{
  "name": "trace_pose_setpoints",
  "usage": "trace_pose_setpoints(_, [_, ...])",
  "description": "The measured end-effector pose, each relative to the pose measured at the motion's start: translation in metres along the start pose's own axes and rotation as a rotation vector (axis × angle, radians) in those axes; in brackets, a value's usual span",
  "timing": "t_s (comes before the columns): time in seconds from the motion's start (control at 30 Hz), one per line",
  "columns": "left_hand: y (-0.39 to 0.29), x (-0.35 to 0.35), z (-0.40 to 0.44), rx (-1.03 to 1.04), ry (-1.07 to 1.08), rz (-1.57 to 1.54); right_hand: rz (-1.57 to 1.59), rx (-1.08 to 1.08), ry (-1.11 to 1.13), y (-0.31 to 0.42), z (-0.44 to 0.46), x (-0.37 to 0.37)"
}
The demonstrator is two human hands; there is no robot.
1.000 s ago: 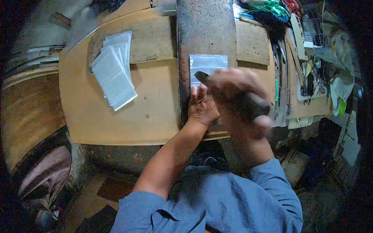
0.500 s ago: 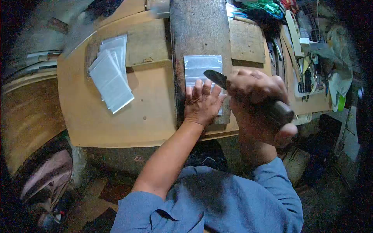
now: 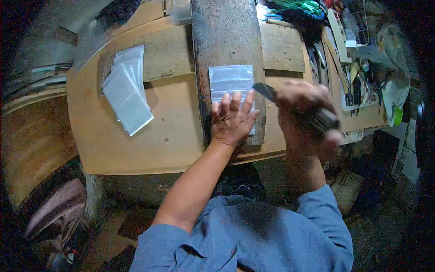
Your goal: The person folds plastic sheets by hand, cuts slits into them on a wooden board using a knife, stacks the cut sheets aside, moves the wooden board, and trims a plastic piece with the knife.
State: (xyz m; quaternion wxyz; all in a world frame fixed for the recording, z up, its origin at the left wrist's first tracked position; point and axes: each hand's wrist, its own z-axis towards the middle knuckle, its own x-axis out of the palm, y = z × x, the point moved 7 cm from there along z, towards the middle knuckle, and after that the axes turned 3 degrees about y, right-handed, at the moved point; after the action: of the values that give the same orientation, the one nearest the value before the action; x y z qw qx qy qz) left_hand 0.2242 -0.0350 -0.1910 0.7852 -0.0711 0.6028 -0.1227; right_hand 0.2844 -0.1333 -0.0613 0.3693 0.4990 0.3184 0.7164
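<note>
A clear plastic sheet or bag point(image 3: 231, 77) lies flat on a dark wooden board point(image 3: 226, 38). My left hand point(image 3: 233, 119) presses on its lower part with the fingers spread. To the right, raised over the table, my right hand point(image 3: 306, 111) is wrapped round the handle of a dark-bladed knife point(image 3: 264, 91). The blade points up and left, its tip close to the sheet's right edge. Motion blurs the right hand somewhat. On the left part of the table rests a fanned pile of similar clear plastic sheets point(image 3: 129, 97).
The board crosses a light wooden table point(image 3: 136, 154). Thinner wooden planks point(image 3: 283, 47) lie either side of it. At the right is a white tray point(image 3: 348, 108) with scissors and tools. Green plastic strands point(image 3: 301, 7) and a white power strip point(image 3: 339, 36) are at the back right.
The knife in my right hand has moved from over the sheet to its right side. My left fingers have spread out on the sheet. The whole view has shifted slightly.
</note>
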Motion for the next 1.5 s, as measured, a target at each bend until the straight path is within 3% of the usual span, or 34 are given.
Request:
trace_pose_setpoints(0.1, [0.000,0.001,-0.002,0.012,0.016,-0.005,-0.030,0.098,0.084,-0.008,0.004,-0.001])
trace_pose_setpoints(0.43, [-0.011,-0.009,-0.042,0.009,0.009,0.023,-0.123,0.024,0.108,-0.008,-0.005,0.006])
trace_pose_setpoints(0.47, [-0.011,-0.008,-0.042,0.007,0.005,0.023,0.041,-0.021,0.022,-0.004,-0.010,0.009])
trace_pose_setpoints(0.57, [-0.008,-0.003,-0.045,0.007,0.038,0.049,0.046,-0.048,0.181,0.006,-0.014,0.028])
trace_pose_setpoints(0.67, [-0.008,-0.012,-0.044,0.019,-0.012,0.010,0.141,0.124,0.025,-0.016,-0.026,0.039])
trace_pose_setpoints(0.77, [-0.008,-0.004,-0.049,0.032,0.016,0.085,0.036,0.106,0.099,-0.007,-0.026,0.051])
trace_pose_setpoints(0.9, [-0.004,0.006,-0.048,-0.035,0.130,-0.112,0.044,0.191,0.151,-0.025,-0.028,0.053])
trace_pose_setpoints(1.03, [-0.003,0.009,-0.051,-0.034,0.145,0.014,0.082,0.250,0.096,-0.041,-0.021,0.046])
trace_pose_setpoints(1.1, [-0.006,-0.003,-0.049,0.008,0.029,-0.027,0.097,0.235,0.103,-0.033,-0.020,0.047])
trace_pose_setpoints(1.23, [-0.008,-0.001,-0.049,0.008,0.041,0.014,0.377,0.103,0.111,-0.018,-0.025,0.051])
trace_pose_setpoints(1.3, [-0.007,0.001,-0.047,-0.019,0.053,-0.027,0.094,0.187,0.048,-0.028,-0.019,0.030])
trace_pose_setpoints(1.5, [-0.008,-0.002,-0.045,-0.001,-0.011,0.040,0.009,0.085,0.135,0.000,-0.018,0.023])
